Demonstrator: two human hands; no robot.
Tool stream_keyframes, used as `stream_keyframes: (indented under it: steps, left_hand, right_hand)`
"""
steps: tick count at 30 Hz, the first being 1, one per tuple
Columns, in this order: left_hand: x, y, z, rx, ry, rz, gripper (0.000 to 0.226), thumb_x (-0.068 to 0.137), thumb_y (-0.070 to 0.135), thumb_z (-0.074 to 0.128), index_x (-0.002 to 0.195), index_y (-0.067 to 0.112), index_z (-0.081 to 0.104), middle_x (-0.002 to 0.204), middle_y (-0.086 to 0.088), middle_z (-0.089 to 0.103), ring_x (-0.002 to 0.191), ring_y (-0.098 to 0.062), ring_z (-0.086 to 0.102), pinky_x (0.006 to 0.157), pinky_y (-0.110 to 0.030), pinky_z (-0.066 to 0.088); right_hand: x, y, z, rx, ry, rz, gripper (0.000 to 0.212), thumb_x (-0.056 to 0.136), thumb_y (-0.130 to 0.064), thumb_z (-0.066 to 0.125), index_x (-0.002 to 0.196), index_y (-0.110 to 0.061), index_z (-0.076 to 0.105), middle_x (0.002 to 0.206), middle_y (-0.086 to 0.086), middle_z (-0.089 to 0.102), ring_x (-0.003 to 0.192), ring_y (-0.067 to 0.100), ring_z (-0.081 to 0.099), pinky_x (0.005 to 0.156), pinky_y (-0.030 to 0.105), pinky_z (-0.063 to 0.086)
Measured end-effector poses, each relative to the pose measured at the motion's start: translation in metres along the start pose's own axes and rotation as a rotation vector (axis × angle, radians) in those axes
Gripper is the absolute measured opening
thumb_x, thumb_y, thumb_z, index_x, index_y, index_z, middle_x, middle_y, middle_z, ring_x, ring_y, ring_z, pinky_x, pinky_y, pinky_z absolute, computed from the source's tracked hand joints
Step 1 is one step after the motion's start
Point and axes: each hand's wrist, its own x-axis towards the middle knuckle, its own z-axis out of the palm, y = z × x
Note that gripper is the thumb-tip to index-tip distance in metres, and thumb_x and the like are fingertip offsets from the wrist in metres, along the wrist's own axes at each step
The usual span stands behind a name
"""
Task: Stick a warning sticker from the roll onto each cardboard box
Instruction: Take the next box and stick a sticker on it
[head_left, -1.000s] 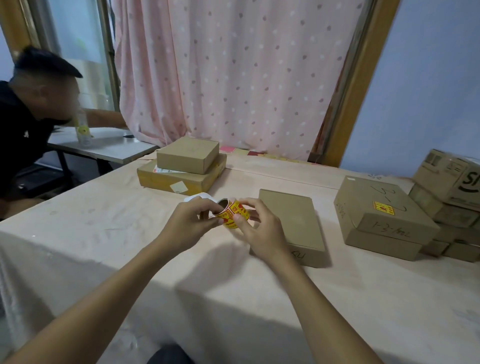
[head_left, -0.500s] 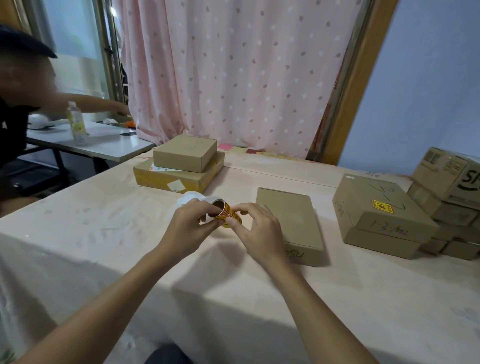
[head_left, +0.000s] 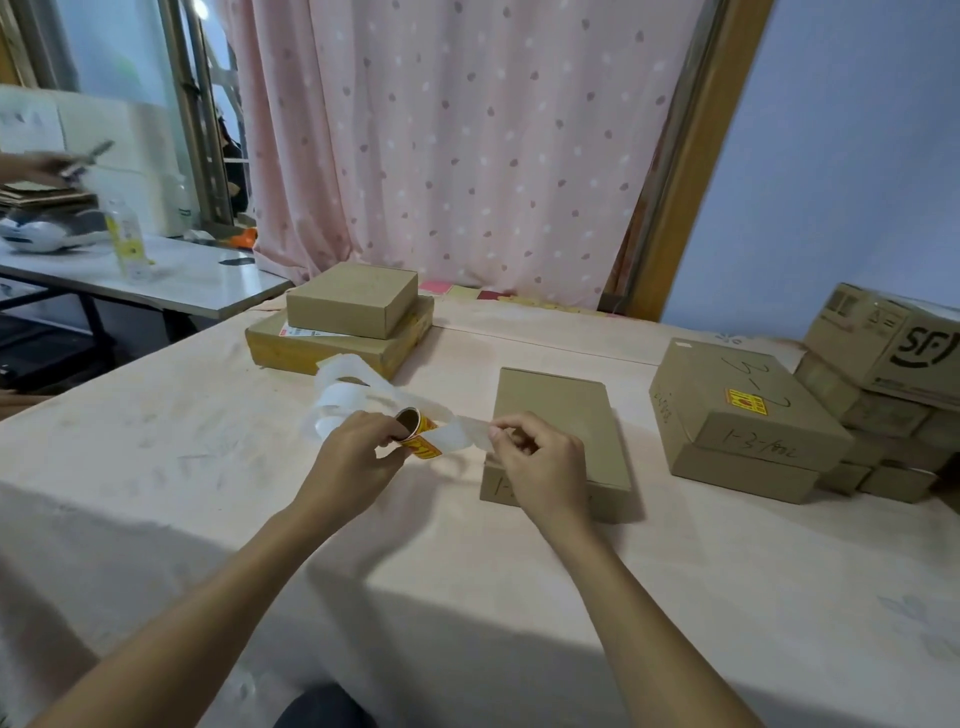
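Note:
My left hand (head_left: 358, 457) grips a small roll of red-and-yellow warning stickers (head_left: 418, 435) above the table. A curl of white backing strip (head_left: 343, 395) trails off behind it. My right hand (head_left: 540, 462) pinches the end of the strip pulled out to the right of the roll, over the near left corner of a flat plain cardboard box (head_left: 558, 415). Whether a sticker is on that end is hidden by my fingers. A larger box (head_left: 727, 415) to the right carries a yellow sticker (head_left: 746, 401) on top. Two stacked boxes (head_left: 353, 306) sit at the back left.
More cardboard boxes (head_left: 883, 338) are piled at the right edge of the pink-covered table (head_left: 208, 467). A second table (head_left: 156, 280) at the left holds a bottle, and another person's hand reaches over it. A dotted curtain hangs behind.
My right hand has drawn away to the right from the roll, pulling the strip out with it. The loose white backing now loops out behind the roll. The camera view has shifted.

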Motion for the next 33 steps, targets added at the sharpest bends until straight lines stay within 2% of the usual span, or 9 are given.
stream_keyframes:
  steps: [4,6,9,14,17,21,24,27,33]
  left_hand:
    - [0.000,0.000,0.010,0.049,-0.054,-0.097,0.015,0.078,-0.001,0.078,0.089,0.009,0.073,0.076,0.014,0.052,0.082,-0.026,0.054,0.066,-0.036,0.043]
    - [0.000,0.002,0.013,0.079,-0.099,-0.105,0.012,0.081,0.003,0.075,0.090,0.010,0.073,0.077,0.011,0.055,0.085,-0.024,0.053,0.067,-0.034,0.040]
    - [-0.001,0.004,0.016,0.106,-0.148,-0.093,0.012,0.083,0.006,0.072,0.091,0.015,0.072,0.082,0.007,0.063,0.086,-0.021,0.050,0.068,-0.037,0.046]
    - [-0.003,0.010,0.017,0.142,-0.103,-0.037,0.026,0.075,0.003,0.076,0.097,0.017,0.074,0.089,0.007,0.069,0.089,-0.025,0.053,0.066,-0.035,0.046]
    - [0.000,0.016,0.020,0.135,-0.092,-0.035,0.021,0.078,0.003,0.075,0.095,0.016,0.072,0.091,0.007,0.068,0.088,-0.021,0.050,0.065,-0.035,0.046]
    - [0.007,0.031,0.030,0.084,-0.079,-0.030,0.013,0.087,0.012,0.072,0.099,0.016,0.073,0.094,0.010,0.066,0.094,-0.016,0.049,0.072,-0.037,0.049]
    - [0.016,0.047,0.040,-0.008,-0.081,-0.018,0.010,0.090,0.017,0.068,0.098,0.022,0.073,0.092,0.018,0.063,0.092,-0.010,0.050,0.073,-0.031,0.047]
    - [0.027,0.072,0.050,-0.120,-0.073,0.007,0.009,0.091,0.021,0.064,0.094,0.024,0.072,0.086,0.025,0.060,0.086,-0.005,0.052,0.072,-0.020,0.039]
    - [0.038,0.105,0.077,-0.215,-0.149,0.106,0.015,0.094,0.021,0.061,0.105,0.022,0.072,0.100,0.014,0.063,0.095,-0.003,0.051,0.081,-0.022,0.042]
  right_hand:
    - [-0.001,0.008,-0.011,0.111,0.026,0.101,0.012,0.089,-0.014,0.074,0.082,-0.024,0.076,0.075,-0.013,0.071,0.070,0.004,0.060,0.065,0.016,0.046]
    - [-0.001,0.010,-0.016,0.151,0.032,0.131,0.012,0.089,-0.013,0.074,0.085,-0.024,0.076,0.079,-0.015,0.073,0.073,0.002,0.061,0.066,0.012,0.044]
    - [0.000,0.013,-0.022,0.186,0.024,0.166,0.012,0.091,-0.013,0.073,0.091,-0.024,0.076,0.084,-0.016,0.073,0.079,0.001,0.063,0.070,0.011,0.045]
    - [0.001,0.015,-0.034,0.252,0.020,0.220,0.020,0.091,-0.006,0.068,0.098,-0.024,0.073,0.092,-0.011,0.072,0.082,-0.005,0.063,0.076,0.012,0.048]
    - [0.000,0.016,-0.039,0.274,0.026,0.248,0.014,0.094,-0.013,0.067,0.100,-0.024,0.073,0.093,-0.012,0.072,0.083,-0.007,0.063,0.075,0.013,0.047]
    - [0.002,0.016,-0.048,0.319,0.028,0.262,0.005,0.097,-0.026,0.069,0.097,-0.025,0.074,0.095,-0.010,0.075,0.095,0.005,0.068,0.079,0.019,0.052]
    - [0.002,0.017,-0.059,0.310,0.016,0.236,0.007,0.095,-0.015,0.070,0.097,-0.020,0.074,0.092,-0.005,0.074,0.087,-0.001,0.065,0.073,0.011,0.048]
    - [0.004,0.021,-0.074,0.268,-0.017,0.212,0.014,0.092,-0.008,0.070,0.099,-0.020,0.073,0.091,-0.005,0.074,0.087,-0.001,0.066,0.074,0.012,0.047]
    - [0.012,0.047,-0.102,0.035,-0.032,0.213,0.019,0.090,-0.014,0.072,0.096,-0.032,0.070,0.090,-0.009,0.074,0.084,0.003,0.067,0.075,0.021,0.050]
